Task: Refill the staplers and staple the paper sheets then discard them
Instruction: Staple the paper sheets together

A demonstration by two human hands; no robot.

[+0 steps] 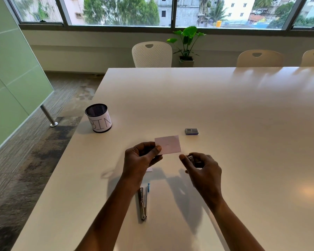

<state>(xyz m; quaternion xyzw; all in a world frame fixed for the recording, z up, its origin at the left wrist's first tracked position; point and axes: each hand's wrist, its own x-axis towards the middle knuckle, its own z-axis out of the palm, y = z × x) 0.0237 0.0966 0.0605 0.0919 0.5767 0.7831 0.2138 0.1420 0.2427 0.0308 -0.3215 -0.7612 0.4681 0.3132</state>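
Observation:
My left hand (140,158) pinches a small white paper sheet (169,144) by its left edge, held above the table; a staple mark shows near its middle. My right hand (202,168) grips a small dark stapler (193,160), just right of and below the paper, not touching it. A second stapler (143,201), metal with a blue part, lies opened out on the table between my forearms. A small box of staples (191,131) sits beyond the paper. Another scrap of paper (149,169) peeks out under my left hand.
A black mesh cup labelled BIN (99,117) stands at the left near the edge of the white table (225,105). Chairs (151,54) and a potted plant (186,44) stand beyond the far edge, below the windows.

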